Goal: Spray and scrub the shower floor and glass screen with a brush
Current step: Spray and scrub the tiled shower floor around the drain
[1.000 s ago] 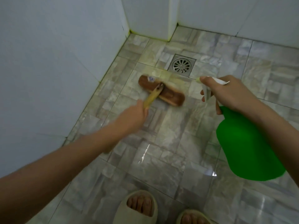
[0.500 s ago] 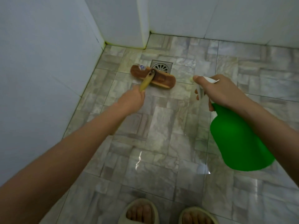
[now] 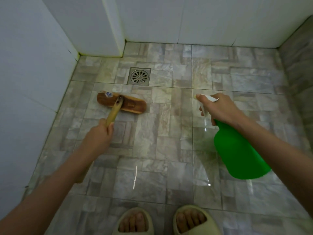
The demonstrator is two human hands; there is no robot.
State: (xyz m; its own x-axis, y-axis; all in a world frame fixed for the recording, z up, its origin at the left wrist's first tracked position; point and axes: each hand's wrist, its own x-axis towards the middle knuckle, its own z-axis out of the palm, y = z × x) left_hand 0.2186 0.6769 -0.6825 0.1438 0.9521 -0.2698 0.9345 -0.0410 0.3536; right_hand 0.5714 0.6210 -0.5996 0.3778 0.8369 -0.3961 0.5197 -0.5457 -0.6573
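On wet floor [image 3: 152, 141], brush [image 3: 122, 105]; right hand [image 3: 218, 108], green bottle [image 3: 237, 153]

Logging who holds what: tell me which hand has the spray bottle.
The right hand grips the green spray bottle at its trigger; the left hand holds the brush handle instead.

wooden brush [image 3: 121, 105], glossy floor [image 3: 152, 150] (wet-looking)

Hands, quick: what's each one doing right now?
Left hand: closed around the brush handle, brush head on the floor.
Right hand: closed on the green spray bottle, finger at the trigger.
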